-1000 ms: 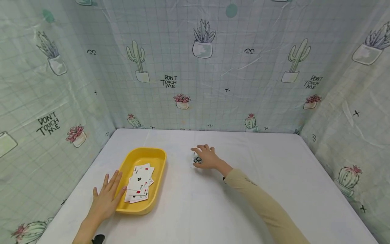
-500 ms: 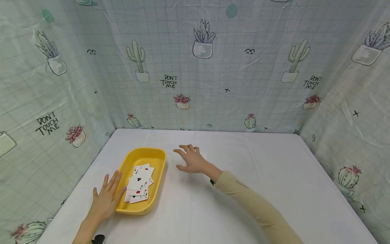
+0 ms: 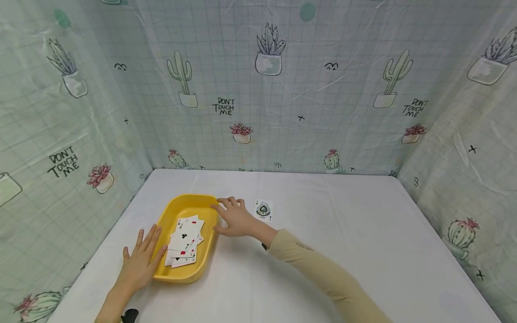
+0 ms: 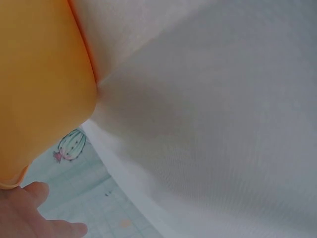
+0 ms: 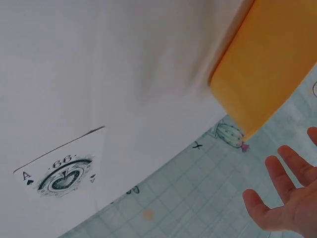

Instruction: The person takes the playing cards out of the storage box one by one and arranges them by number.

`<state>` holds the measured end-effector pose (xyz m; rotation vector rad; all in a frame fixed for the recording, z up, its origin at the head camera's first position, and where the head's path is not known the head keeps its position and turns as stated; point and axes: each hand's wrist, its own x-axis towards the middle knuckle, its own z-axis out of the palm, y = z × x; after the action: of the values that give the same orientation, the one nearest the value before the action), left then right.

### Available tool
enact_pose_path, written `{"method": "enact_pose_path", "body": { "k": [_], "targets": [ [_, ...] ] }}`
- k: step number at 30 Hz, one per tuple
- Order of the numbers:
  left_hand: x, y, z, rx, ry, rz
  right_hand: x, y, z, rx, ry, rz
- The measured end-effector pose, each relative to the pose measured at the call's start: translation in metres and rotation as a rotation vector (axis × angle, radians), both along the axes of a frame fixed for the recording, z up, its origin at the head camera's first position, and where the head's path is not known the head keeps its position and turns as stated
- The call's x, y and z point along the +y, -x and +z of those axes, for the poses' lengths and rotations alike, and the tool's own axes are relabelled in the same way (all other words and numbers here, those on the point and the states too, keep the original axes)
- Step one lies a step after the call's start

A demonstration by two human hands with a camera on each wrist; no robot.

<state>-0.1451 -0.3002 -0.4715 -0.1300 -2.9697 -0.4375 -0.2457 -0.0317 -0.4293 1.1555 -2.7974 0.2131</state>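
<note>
A yellow tray (image 3: 211, 233) stands on the left of the white table, with several playing cards (image 3: 184, 237) piled face up in it. My left hand (image 3: 140, 264) rests along its left rim, fingers straight and spread. At the opposite rim is my right hand (image 3: 236, 220), its fingers loosely bent and apart, fingertips right at the tray's upper right edge and nothing held. An ace of spades (image 3: 263, 210) lies face up on the table just right of that hand; the right wrist view shows the same ace (image 5: 64, 173).
A white cloth covers the table (image 3: 343, 233). Behind and on both sides hangs a curtain (image 3: 299, 89) printed with cacti. The tray's outer wall (image 4: 44, 74) fills the upper left of the left wrist view.
My right hand has moved left from over the ace of spades to the tray's right rim, uncovering the card, which stays on the table. The left hand and tray hold their places.
</note>
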Motion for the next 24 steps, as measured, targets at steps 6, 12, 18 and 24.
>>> {"method": "enact_pose_path", "body": {
  "k": [6, 12, 18, 24],
  "targets": [
    [0.000, -0.001, 0.000, 0.003, -0.003, -0.003, -0.019, -0.009, -0.003, -0.029, -0.031, 0.029],
    [0.000, -0.001, 0.002, 0.003, -0.002, -0.003, -0.035, -0.017, -0.004, -0.035, -0.075, 0.031],
    [0.000, -0.001, 0.001, 0.017, 0.001, -0.009, -0.054, -0.027, -0.008, -0.010, -0.150, 0.020],
    [-0.002, -0.001, -0.001, 0.042, 0.003, -0.020, -0.069, -0.031, -0.017, -0.007, -0.216, -0.005]
  ]
}}
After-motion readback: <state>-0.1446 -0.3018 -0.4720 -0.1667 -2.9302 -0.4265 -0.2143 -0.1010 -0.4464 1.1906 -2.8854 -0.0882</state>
